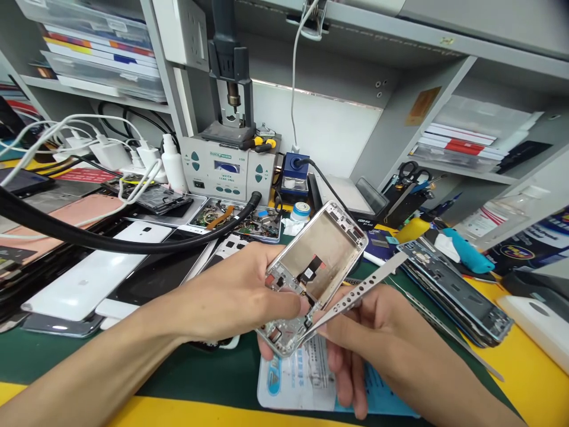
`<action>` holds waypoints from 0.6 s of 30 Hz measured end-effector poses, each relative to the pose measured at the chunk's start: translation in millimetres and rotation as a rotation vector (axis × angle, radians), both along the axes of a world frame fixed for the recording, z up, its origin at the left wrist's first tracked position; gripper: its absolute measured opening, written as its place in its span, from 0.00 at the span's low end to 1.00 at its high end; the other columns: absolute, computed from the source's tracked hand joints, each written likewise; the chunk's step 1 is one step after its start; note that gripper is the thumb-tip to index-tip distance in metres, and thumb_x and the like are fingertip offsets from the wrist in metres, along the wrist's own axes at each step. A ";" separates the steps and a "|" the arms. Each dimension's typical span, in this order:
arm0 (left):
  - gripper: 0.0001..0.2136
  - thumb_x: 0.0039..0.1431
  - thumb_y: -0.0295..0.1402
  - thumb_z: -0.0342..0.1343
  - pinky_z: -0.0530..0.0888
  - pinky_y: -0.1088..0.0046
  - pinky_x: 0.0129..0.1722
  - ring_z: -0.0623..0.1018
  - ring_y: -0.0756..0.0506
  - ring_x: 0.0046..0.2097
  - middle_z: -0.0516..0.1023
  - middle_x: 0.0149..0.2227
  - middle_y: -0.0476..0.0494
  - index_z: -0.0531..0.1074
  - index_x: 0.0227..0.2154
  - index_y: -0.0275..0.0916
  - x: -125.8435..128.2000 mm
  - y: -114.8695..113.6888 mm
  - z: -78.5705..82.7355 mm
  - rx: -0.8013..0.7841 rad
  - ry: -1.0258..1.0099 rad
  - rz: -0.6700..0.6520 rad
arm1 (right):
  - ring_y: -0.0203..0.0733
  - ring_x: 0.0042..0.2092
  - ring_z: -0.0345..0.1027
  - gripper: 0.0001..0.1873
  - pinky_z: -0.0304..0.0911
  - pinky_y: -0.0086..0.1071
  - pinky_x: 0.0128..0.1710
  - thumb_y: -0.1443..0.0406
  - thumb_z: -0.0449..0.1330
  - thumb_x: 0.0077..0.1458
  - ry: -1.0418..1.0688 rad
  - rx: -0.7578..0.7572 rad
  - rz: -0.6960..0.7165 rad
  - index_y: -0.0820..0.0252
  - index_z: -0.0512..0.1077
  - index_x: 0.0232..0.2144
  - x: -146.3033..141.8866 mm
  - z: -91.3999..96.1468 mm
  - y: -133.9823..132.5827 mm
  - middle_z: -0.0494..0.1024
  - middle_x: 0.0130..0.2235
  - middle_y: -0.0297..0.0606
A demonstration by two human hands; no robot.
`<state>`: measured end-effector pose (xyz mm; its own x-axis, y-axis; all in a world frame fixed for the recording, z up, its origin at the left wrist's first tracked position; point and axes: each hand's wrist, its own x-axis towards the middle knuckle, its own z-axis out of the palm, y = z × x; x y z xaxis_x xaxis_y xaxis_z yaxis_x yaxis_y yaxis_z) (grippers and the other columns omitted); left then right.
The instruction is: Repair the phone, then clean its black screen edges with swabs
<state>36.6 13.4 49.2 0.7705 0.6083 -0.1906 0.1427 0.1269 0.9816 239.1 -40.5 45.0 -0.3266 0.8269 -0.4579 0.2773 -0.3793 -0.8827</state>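
My left hand (249, 290) grips an opened phone frame (329, 249), tilted above the mat, with the thumb pressed onto its lower part. Inside the frame show a bare metal plate and a black flex cable (312, 270). In my right hand (368, 332) is a pair of perforated metal tweezers (355, 295), pinched between thumb and fingers. Their tips reach the frame's lower edge near small parts; whether they hold anything cannot be made out. Beneath both hands lies a white and blue packet (306, 379).
A hot-air station (231, 169) stands at the back, its black hose (111, 242) crossing the left side. Several phones, including a white one (93, 273), lie at left. Another phone frame (457, 290) and a second pair of tweezers (444, 332) rest at right on the green mat (186, 379).
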 end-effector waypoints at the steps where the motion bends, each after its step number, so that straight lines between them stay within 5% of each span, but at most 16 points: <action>1: 0.15 0.59 0.25 0.54 0.71 0.79 0.21 0.80 0.45 0.31 0.81 0.33 0.47 0.77 0.47 0.43 -0.1 0.1 -1.0 -0.001 -0.005 0.004 | 0.31 0.18 0.66 0.22 0.63 0.21 0.18 0.53 0.64 0.56 0.012 -0.015 0.004 0.60 0.70 0.18 0.8 -1.1 0.7 0.74 0.18 0.35; 11: 0.06 0.55 0.25 0.61 0.70 0.81 0.18 0.78 0.50 0.25 0.80 0.29 0.46 0.78 0.36 0.36 -1.4 3.1 -5.6 -0.213 -0.145 0.052 | 0.36 0.21 0.70 0.17 0.66 0.26 0.21 0.57 0.73 0.49 0.147 0.187 -0.310 0.58 0.71 0.22 -3.5 3.3 -11.2 0.74 0.18 0.29; 18: 0.08 0.52 0.24 0.64 0.70 0.83 0.15 0.77 0.50 0.21 0.81 0.28 0.44 0.80 0.37 0.36 -1.7 4.9 -11.6 -0.301 -0.171 0.065 | 0.39 0.23 0.70 0.15 0.68 0.29 0.24 0.54 0.70 0.51 0.104 0.222 -0.311 0.57 0.75 0.24 -6.6 4.7 -19.2 0.75 0.19 0.32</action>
<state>34.9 18.3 37.7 0.7682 0.5934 -0.2404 -0.0383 0.4174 0.9079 232.4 -59.7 49.7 -0.0797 0.9688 -0.2345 0.0841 -0.2279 -0.9700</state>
